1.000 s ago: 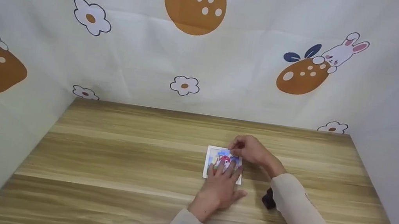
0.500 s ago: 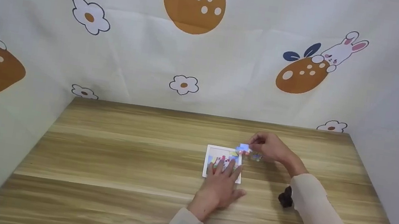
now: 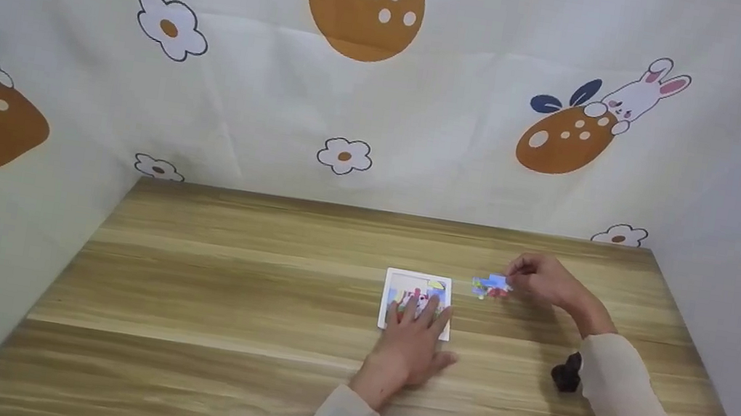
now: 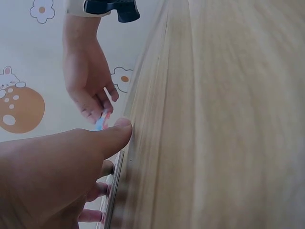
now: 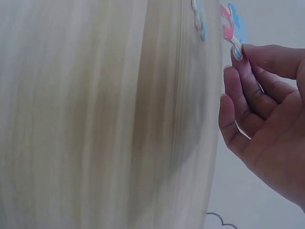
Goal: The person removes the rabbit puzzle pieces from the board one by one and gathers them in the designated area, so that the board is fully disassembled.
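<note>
Right of the middle of the tabletop (image 3: 217,302) and not far from its far edge, resting the left hand (image 3: 408,342) on a white-rimmed puzzle tray (image 3: 383,302), fingers straight and spread, thumb held out beyond the tray's near edge. Farther over, toward the tabletop's far right corner, pinching a blue-and-red piece (image 3: 499,283) between thumb and fingertip of the right hand (image 3: 547,280), lifted clear of the wood. Just beyond it, lying flat on the tabletop, a loose piece (image 3: 477,290), overlapped by the held one in the head view but apart from it in the right wrist view. As for progress, to be judged part-filled only: coloured seated pieces (image 3: 436,291) at the tray's far right corner and around the spread fingers, yet bare pale base toward its far left corner. Outside the tray, at least two pieces, one pinched, one loose. Cannot tell how much lies filled beneath the left hand, nor give a full count of pieces.
</note>
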Action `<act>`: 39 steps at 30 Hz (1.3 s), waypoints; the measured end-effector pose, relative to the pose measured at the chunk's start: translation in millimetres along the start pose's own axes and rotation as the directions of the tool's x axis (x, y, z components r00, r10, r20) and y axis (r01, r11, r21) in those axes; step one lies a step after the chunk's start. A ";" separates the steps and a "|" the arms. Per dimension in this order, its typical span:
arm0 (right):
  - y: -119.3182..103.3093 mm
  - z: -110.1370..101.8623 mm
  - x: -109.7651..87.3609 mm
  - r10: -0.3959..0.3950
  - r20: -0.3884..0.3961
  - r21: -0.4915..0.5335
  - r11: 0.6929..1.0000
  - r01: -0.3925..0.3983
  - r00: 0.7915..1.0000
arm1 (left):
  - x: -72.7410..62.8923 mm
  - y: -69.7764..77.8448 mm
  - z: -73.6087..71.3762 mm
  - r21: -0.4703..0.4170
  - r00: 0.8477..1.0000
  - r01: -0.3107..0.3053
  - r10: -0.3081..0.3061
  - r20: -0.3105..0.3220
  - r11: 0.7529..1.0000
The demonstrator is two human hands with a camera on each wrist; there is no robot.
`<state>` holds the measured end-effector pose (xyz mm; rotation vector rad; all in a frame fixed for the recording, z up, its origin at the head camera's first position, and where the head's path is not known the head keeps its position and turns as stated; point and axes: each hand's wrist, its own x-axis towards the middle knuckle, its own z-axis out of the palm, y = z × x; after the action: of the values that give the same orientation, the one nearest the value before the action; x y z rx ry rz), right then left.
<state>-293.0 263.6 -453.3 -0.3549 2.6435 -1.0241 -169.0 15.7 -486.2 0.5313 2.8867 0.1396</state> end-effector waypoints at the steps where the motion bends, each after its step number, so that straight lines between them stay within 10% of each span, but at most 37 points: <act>1: 2.1 -0.8 -0.6 0.008 0.001 -0.005 1.000 -0.008 1.000 | -0.4 0.1 -0.6 0.002 1.000 0.000 0.000 0.002 1.000; 26: 12.1 0.5 -1.2 0.049 0.005 -0.044 0.998 -0.048 0.999 | -2.9 -2.4 1.0 -0.013 1.000 -0.012 0.011 -0.015 1.000; 39: -20.8 25.3 8.0 -0.033 -0.004 -0.044 0.999 0.033 0.999 | -5.1 -20.6 -10.4 -0.314 0.994 -0.076 0.097 0.051 0.946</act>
<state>-289.0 230.5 -458.4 -0.4070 2.6765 -0.9792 -173.6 -5.9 -477.8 0.5887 2.7016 0.5704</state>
